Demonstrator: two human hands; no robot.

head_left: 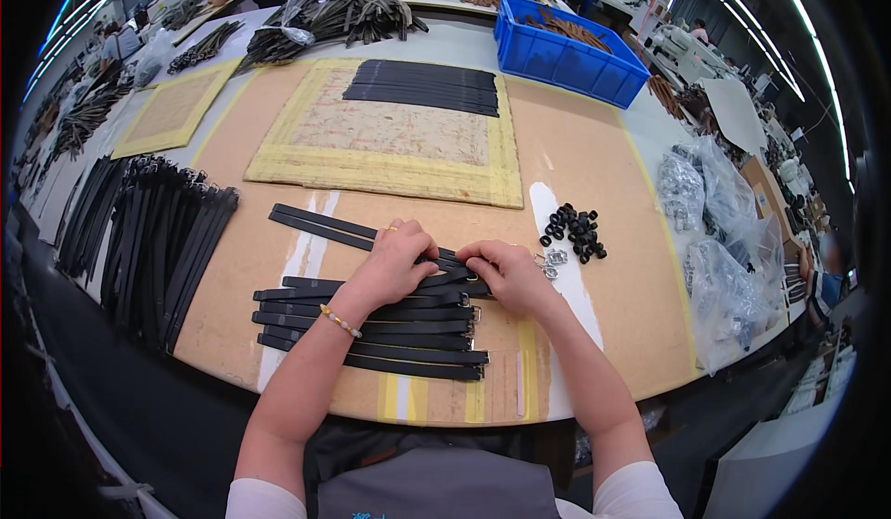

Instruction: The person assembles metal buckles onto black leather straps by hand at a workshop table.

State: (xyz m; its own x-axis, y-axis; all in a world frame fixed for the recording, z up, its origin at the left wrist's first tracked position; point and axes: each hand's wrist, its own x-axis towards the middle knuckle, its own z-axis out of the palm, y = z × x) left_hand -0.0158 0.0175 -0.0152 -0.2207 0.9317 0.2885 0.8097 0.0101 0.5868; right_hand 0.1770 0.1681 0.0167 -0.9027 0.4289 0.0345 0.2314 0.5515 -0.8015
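My left hand (397,257), with a beaded bracelet at the wrist, is closed on a black belt strap (320,224) whose doubled length runs off to the upper left. Close by, my right hand (506,273) pinches near the strap's right end; its fingertips hide what lies between them. Just below both hands lies a stack of black straps (408,343), side by side, with metal buckles at their right ends. Small silver buckles (554,259) rest right of my right hand, next to a heap of black keeper loops (577,233).
A yellow-taped board (390,162) bears a row of flat black strips (422,87). Many buckled straps (172,240) hang over the table's left edge. A blue crate (571,59) with brown strips stands at the back right; clear plastic bags (719,259) line the right side.
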